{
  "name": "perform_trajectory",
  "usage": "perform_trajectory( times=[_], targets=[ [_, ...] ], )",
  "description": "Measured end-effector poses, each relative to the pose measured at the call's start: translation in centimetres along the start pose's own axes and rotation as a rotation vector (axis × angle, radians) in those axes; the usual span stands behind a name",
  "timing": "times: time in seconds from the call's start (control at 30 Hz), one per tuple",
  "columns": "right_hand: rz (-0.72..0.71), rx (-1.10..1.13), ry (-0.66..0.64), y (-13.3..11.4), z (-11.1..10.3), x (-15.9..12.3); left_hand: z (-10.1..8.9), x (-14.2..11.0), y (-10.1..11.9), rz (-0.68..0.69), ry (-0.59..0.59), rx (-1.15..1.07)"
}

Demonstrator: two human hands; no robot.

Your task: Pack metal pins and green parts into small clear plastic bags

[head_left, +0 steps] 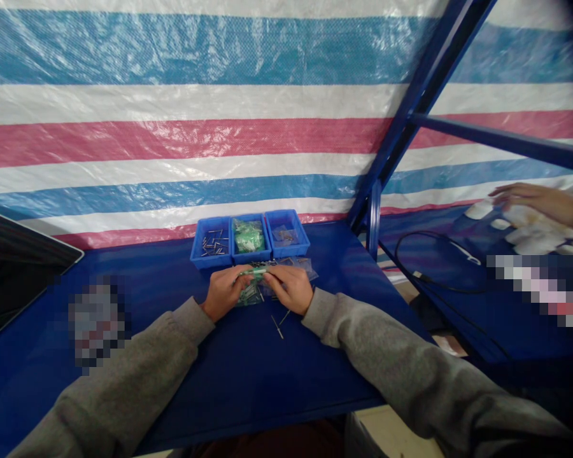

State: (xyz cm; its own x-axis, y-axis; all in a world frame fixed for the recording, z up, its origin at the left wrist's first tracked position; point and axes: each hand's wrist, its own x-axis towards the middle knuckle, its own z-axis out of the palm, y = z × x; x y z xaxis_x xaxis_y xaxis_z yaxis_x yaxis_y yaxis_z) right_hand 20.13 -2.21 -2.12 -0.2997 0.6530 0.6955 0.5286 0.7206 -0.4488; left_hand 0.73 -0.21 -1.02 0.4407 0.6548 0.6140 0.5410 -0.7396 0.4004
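Note:
My left hand and my right hand meet at the middle of the blue table, fingers pinched on the top edge of a small green-tinted plastic bag. Thin metal pins like blind rivets show in or under the bag; which of the two I cannot tell. Two loose rivets lie on the table just below my right hand. Behind my hands are three blue bins: the left bin holds rivets, the middle bin green plastic bags, the right bin small clear bags.
Clear plastic bags lie behind my right hand. A dark panel with a pale edge stands at the left. On the right are a blue metal frame, a black cable and another person's hand over white items.

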Motion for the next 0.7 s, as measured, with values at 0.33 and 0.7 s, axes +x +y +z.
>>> perform_trajectory(
  times=[0.33, 0.7],
  targets=[
    [0.059, 0.025, 0.007, 0.1, 0.06, -0.22, -0.08, -0.07, -0.03, -0.071, -0.019, -0.098],
    [0.015, -0.001, -0.005, -0.16, -0.34, 0.04, -0.14, 0.35, 0.31, 0.011, -0.169, -0.047]
  ],
)
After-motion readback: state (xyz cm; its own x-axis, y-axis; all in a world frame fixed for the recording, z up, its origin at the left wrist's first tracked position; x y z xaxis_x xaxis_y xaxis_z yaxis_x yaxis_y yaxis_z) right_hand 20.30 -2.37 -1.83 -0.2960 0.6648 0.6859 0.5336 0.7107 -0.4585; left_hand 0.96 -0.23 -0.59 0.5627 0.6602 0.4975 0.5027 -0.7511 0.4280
